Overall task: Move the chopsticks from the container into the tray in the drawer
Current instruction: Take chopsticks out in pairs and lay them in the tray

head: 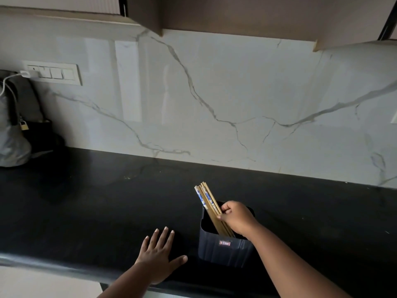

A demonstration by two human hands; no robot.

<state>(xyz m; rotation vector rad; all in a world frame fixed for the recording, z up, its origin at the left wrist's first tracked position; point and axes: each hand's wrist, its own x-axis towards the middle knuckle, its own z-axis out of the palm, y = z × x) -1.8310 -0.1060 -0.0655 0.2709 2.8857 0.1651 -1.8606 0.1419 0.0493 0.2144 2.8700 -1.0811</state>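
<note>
Counter (86, 201), black and glossy, runs under everything, and I place the rest against the container (225, 248) standing on it near the front edge. Far to the left of the container, at the back corner, a grey bag (12, 134) slumps against the wall, with a small brass padlock (24, 125) hanging on it and a white cable (9, 87) trailing up to a charger (26, 73) plugged into the switch plate (55, 72). Behind the container rises the marble wall (236, 100), grey veins crossing it, and above that hang brown cabinets (247, 16).

Just left of the container my left hand (158, 258) lies flat on the counter, fingers straight and spread, thumb pointing toward the container but not touching it. It holds nothing.

The container is dark, ribbed on its sides, open on top, with a small label on its near face. The chopsticks (207, 203) stand inside it as one bundle, wooden with blue and white patterned upper parts, leaning up and to the left past the rim. My right hand (235, 218) reaches in over the right side of the rim, fingers curled around the bundle at about mid length.
</note>
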